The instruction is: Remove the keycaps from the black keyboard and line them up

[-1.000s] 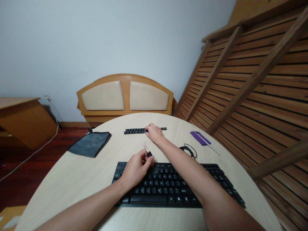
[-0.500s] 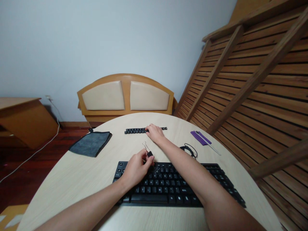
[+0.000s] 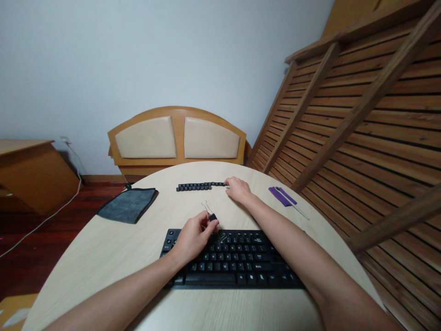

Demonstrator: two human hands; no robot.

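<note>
Wire loops stick up from a keycap puller [image 3: 213, 217] with a black handle, pinched in my left hand [image 3: 193, 236] over the upper left of a black keyboard [image 3: 213, 278]. Just beside those fingers, part of the keyboard's upper rows shows thin light lines, too small to make out. Farther off, loose black keycaps [image 3: 194, 186] lie lined up in two rows. My right hand [image 3: 238, 188] rests at the right end of the back row, its fingertips closed around a keycap [image 3: 226, 185] there. My right forearm covers the keyboard's right part.
A grey cloth [image 3: 127, 205] lies at the round table's [image 3: 103, 257] left edge. To the right sits a purple strip [image 3: 279, 196] with a thin light-coloured tool [image 3: 299, 209] across it. Behind stand a padded headboard [image 3: 177, 138] and slatted wooden panels [image 3: 361, 138].
My right hand has slid right along the keycap row, uncovering the middle keycaps. My right forearm now hides the coiled black cable. My left hand keeps the puller in nearly the same place.
</note>
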